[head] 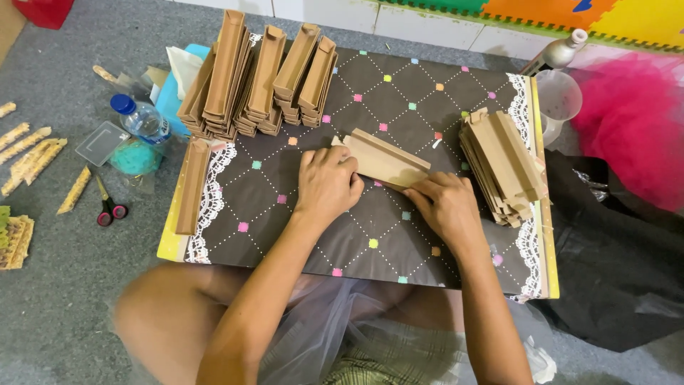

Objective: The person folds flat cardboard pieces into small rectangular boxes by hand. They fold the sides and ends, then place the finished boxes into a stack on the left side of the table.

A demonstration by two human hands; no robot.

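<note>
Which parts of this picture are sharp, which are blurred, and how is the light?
Head view: even, soft light with faint shadows; both hands, left hand and right hand, and the cardboard piece are sharp; the knee at the bottom edge is blurred; no strong glare.

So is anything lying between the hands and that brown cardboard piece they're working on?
No, nothing visible. Both the left hand and the right hand already rest directly on the cardboard piece, which lies on the dark patterned cloth, apart from the stacks on either side.
</note>
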